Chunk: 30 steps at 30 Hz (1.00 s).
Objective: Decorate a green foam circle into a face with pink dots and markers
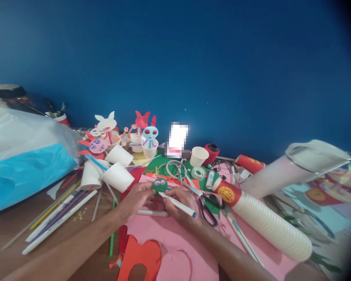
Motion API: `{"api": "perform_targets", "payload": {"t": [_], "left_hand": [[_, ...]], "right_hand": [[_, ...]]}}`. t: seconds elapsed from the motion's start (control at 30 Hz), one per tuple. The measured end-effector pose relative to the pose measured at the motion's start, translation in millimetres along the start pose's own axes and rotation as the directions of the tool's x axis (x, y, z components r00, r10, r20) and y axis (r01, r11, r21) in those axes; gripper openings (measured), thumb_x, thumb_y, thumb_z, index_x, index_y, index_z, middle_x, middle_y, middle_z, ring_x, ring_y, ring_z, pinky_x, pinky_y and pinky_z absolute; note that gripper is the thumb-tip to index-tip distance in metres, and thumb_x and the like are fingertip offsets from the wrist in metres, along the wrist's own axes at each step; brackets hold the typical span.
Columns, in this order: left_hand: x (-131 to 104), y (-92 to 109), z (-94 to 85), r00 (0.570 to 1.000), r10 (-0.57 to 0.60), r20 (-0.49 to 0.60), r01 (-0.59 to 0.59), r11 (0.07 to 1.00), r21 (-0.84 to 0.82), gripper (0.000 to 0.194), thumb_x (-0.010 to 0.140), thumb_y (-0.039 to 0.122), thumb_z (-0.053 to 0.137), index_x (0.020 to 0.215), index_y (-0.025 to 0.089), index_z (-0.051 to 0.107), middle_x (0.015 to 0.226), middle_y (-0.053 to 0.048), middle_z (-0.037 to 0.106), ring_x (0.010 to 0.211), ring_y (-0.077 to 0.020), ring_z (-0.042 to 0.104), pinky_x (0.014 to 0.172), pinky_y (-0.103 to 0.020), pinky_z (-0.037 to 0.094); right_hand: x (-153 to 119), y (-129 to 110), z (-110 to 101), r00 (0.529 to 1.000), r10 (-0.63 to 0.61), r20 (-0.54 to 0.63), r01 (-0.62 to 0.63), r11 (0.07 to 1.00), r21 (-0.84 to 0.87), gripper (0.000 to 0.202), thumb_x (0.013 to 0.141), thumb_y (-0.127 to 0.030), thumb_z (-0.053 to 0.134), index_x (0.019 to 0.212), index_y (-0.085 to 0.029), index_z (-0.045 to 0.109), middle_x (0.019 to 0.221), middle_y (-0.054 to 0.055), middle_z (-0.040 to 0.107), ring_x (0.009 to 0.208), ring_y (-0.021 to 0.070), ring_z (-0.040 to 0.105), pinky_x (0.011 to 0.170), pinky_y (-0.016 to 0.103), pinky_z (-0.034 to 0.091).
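Note:
My left hand (pixel 137 202) pinches the edge of a small green paper face (pixel 159 188) with purplish eyes drawn on it. In my right hand (pixel 185 200) is a white marker (pixel 181 207) with a blue end, its tip against or very close to the lower part of the green face. Another pale marker (pixel 152 213) lies just below both hands on pink paper (pixel 175 238). Scissors (pixel 203 195) with black handles rest open to the right of my right hand.
Paper cups (pixel 118 177) and cup figures with paper animal heads (pixel 150 133) stand at the back left. A long stack of cups (pixel 269 222) and a pale cylinder (pixel 280 173) lie on the right. Markers (pixel 60 222) and a plastic bag (pixel 29 156) are at left; orange paper (pixel 140 249) is in front.

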<state>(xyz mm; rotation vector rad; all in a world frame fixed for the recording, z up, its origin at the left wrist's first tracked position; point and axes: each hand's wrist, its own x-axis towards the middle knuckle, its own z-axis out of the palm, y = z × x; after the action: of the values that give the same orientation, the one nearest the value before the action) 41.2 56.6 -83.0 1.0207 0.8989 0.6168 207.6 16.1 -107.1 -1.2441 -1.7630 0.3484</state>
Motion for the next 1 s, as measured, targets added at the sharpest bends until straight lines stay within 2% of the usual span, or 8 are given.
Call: {"api": "perform_targets", "payload": {"t": [0.4, 0.7, 1.0], "left_hand": [[-0.1, 1.9, 1.4, 1.0, -0.017, -0.023, 0.017, 1.0, -0.003, 0.028, 0.07, 0.03, 0.06, 0.091, 0.012, 0.066, 0.073, -0.008, 0.069, 0.063, -0.0168, 0.064, 0.061, -0.028, 0.048], [-1.8, 4.6, 2.9, 0.999, -0.019, -0.039, 0.019, 1.0, -0.003, 0.03, 0.072, 0.03, 0.057, 0.093, 0.01, 0.065, 0.073, -0.009, 0.07, 0.069, -0.0188, 0.065, 0.059, -0.026, 0.048], [0.7, -0.5, -1.3, 0.999, -0.011, -0.032, 0.01, 1.0, -0.027, 0.031, 0.073, 0.027, 0.056, 0.098, 0.011, 0.063, 0.084, -0.012, 0.07, 0.074, -0.0198, 0.065, 0.059, -0.027, 0.049]], "right_hand": [[0.0, -0.5, 2.4, 1.0, 0.012, -0.023, -0.013, 0.999, -0.048, 0.004, 0.07, -0.021, 0.057, 0.073, -0.02, 0.061, 0.068, 0.001, 0.065, 0.065, 0.0153, 0.06, 0.061, 0.025, 0.045], [1.0, -1.0, 2.4, 0.999, -0.001, -0.044, -0.001, 1.0, -0.03, 0.005, 0.072, -0.02, 0.055, 0.073, -0.02, 0.06, 0.069, 0.002, 0.066, 0.065, 0.0149, 0.06, 0.063, 0.026, 0.046], [2.7, -1.7, 0.8, 0.998, 0.007, -0.059, -0.011, 0.998, -0.062, 0.005, 0.072, -0.019, 0.055, 0.072, -0.02, 0.06, 0.066, 0.002, 0.065, 0.063, 0.016, 0.06, 0.062, 0.027, 0.047]]}}
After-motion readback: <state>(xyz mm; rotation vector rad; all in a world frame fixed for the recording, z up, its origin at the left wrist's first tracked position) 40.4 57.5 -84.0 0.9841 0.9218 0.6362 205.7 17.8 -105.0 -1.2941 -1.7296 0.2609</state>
